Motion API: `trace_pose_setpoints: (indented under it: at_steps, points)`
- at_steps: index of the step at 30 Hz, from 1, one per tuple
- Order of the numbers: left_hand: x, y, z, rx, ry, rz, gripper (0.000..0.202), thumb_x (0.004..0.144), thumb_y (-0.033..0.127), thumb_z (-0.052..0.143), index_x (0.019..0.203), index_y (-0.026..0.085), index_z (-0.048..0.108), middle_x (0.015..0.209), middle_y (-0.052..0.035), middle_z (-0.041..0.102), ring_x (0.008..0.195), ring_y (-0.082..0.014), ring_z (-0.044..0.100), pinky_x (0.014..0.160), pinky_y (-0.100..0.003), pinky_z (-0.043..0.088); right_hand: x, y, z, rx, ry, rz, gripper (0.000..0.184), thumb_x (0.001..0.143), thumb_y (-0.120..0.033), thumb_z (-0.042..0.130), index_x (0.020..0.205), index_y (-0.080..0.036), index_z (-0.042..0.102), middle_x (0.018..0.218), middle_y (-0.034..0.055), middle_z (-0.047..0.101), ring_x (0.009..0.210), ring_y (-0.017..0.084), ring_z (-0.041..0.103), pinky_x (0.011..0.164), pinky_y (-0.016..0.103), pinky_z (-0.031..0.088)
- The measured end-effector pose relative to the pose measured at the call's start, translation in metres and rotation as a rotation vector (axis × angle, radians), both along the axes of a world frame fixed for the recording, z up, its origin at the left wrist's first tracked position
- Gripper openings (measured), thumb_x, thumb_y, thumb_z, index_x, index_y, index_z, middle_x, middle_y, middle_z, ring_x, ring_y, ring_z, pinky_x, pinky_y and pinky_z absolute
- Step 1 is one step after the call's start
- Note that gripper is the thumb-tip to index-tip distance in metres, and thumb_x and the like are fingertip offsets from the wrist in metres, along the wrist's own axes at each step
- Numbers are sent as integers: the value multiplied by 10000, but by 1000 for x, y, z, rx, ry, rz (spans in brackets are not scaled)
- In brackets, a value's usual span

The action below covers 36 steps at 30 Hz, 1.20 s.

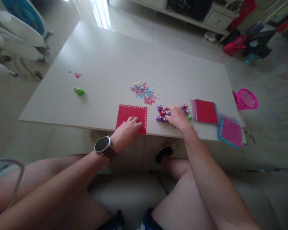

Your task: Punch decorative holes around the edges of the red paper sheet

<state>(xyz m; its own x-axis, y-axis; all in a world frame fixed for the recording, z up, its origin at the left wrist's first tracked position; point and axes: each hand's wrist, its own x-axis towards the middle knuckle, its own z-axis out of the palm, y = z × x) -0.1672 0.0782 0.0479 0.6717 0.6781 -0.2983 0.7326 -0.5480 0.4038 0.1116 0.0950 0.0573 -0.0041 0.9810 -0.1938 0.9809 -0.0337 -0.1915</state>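
Note:
My left hand [131, 126], with a watch on the wrist, rests open on a square red sheet of paper [124, 113], fingers slightly bent. Small shapes, seemingly hearts, are punched along the sheet's top and right edges. My right hand [176, 116] reaches into a cluster of small craft punches with eye-like dots. Its thumb and fingers close around a purple craft punch [168, 113], partly hidden by the hand. Close by are a red punch [162, 112], another purple punch [159, 107] and a green punch [189, 118]. Other punches lie under or behind the hand.
Colourful paper cutouts [144, 91] are heaped beyond the red sheet. A green punch [79, 91] and a few red bits [77, 75] lie at left. Stacked red paper [206, 111] and pink and blue sheets [230, 131] sit at the right edge, near a pink basket [246, 99].

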Motion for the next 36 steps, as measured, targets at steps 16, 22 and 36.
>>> trace_pose_setpoints:
  at_steps: [16, 22, 36]
  points:
    - [1, 0, -1, 2, -3, 1, 395, 988, 1, 443, 1225, 210, 678, 1396, -149, 609, 1337, -313, 537, 939, -449, 625, 7, 3, 1, 45, 138, -36, 317, 992, -156, 626, 1269, -175, 778, 1343, 167, 733, 1261, 299, 667, 1150, 429, 491]
    - [2, 0, -1, 4, 1, -3, 417, 964, -18, 454, 1237, 212, 669, 1409, -155, 602, 1356, -320, 533, 943, -456, 634, -24, 1, -9, -34, 75, -56, 416, 1094, -307, 558, 1477, -265, 714, 1660, 167, 548, 1485, 387, 497, 1190, 595, 419]
    - [2, 2, -13, 66, -20, -21, 287, 1032, 76, 442, 1203, 170, 652, 1308, -160, 626, 1248, -310, 563, 1005, -460, 601, -36, -3, 17, 145, 204, 60, 203, 1046, -192, 543, 1176, -223, 695, 1160, 130, 699, 1134, 302, 635, 996, 399, 466]
